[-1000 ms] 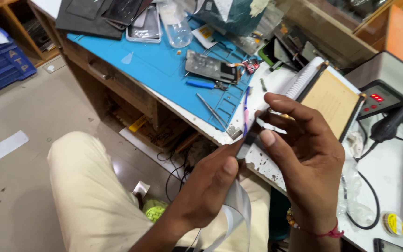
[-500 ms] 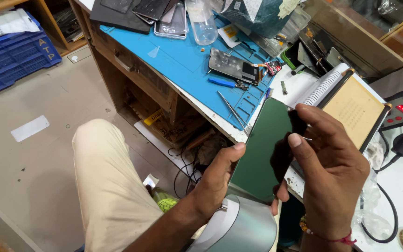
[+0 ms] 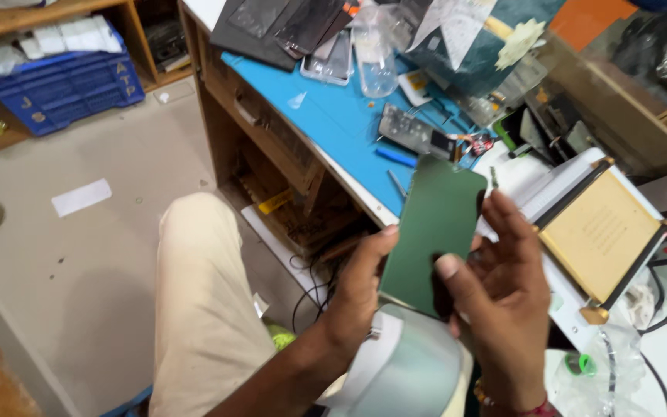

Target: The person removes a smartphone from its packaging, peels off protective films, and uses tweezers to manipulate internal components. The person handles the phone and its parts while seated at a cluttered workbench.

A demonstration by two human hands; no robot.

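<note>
head view | green panel (image 3: 434,232) upright, long axis tilted up-right | left hand (image 3: 360,297), right hand (image 3: 503,297) fingers gripping its edges

The person's hands (image 3: 426,309) and forearms are bare, with no sleeves showing. The right wrist wears a thin red thread bracelet (image 3: 530,408) with small beads. Light beige trousers (image 3: 202,309) cover the leg.
</note>
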